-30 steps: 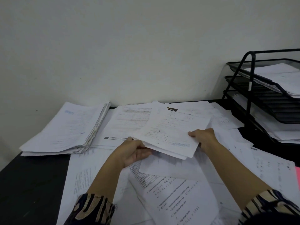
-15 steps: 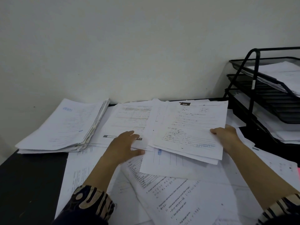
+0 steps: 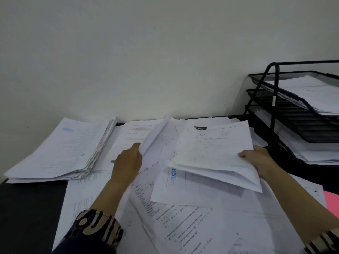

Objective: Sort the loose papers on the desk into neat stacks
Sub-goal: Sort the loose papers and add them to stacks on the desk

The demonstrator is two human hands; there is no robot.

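Head view, looking down on dark bench (image 3: 27,208) strewn with loose papers (image 3: 192,226). Left hand (image 3: 128,162), fingers curled, lifting edge of a sheet (image 3: 157,138) mid-bench. Right hand (image 3: 256,158) gripping a sheaf (image 3: 212,153), raised just above the clutter. Neat stack (image 3: 60,151) at far left; black tray rack (image 3: 293,114) at right.

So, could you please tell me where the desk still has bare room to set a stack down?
Only the dark near-left desk corner, bordered by the tall stack and the loose sheets. A dark strip fronts the tray rack. The centre, where both hands work, is crowded.
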